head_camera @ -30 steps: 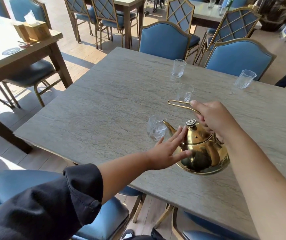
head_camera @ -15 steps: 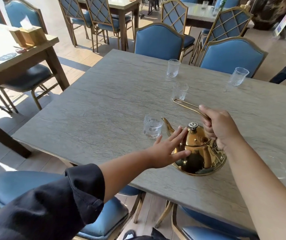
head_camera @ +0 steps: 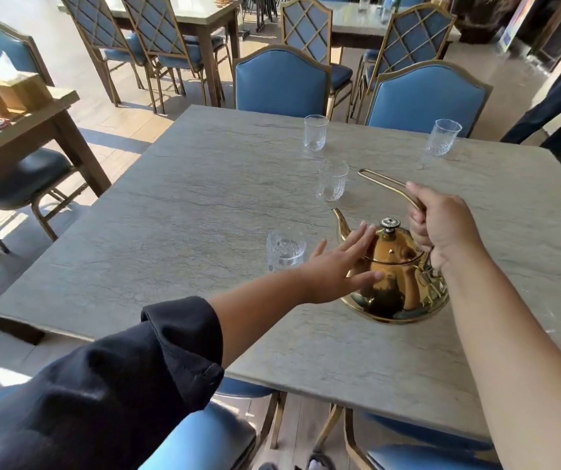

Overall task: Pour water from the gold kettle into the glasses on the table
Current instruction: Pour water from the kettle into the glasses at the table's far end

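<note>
The desk [head_camera: 177, 212] is a square grey stone-look slab with fine dark veins, its left half bare. Four clear glasses and one kettle stand on it. One glass [head_camera: 315, 132] stands by the far edge near its middle, another [head_camera: 442, 136] toward the far right corner. A third glass [head_camera: 332, 179] sits nearer the centre. The fourth [head_camera: 285, 251] stands closer to the near edge — just left of the gold kettle [head_camera: 396, 279], whose base rests flat on the desk.
</note>
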`<state>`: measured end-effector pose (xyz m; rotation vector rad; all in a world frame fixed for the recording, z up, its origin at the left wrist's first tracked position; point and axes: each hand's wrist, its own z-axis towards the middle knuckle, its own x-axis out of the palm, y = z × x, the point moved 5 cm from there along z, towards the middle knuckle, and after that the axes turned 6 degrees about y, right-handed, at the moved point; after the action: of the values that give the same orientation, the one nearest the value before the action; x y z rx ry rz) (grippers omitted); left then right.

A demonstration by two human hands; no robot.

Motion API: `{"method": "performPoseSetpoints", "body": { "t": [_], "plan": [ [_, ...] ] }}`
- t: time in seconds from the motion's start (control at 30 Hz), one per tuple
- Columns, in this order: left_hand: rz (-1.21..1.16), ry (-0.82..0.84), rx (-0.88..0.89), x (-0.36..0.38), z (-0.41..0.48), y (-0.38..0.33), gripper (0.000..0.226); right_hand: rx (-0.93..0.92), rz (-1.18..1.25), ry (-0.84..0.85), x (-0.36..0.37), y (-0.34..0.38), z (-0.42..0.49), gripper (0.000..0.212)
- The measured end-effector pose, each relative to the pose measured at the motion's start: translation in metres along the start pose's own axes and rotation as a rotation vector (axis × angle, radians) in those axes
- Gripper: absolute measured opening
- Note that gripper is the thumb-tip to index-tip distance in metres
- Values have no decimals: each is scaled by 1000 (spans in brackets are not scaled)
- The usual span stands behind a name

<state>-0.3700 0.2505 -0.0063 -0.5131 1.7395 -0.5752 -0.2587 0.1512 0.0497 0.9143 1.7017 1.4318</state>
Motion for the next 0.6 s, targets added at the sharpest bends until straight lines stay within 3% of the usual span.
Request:
{"method": "performPoseSetpoints", "body": {
  "t": [0.43,0.6],
  "plan": [
    [-64,28,-13,-40,85,36,71,62,-81,-31,3,18,93,60],
    [-134,-7,-1,-57,109,45,69,70,-142,-35,4,31,123,48]
  ]
}}
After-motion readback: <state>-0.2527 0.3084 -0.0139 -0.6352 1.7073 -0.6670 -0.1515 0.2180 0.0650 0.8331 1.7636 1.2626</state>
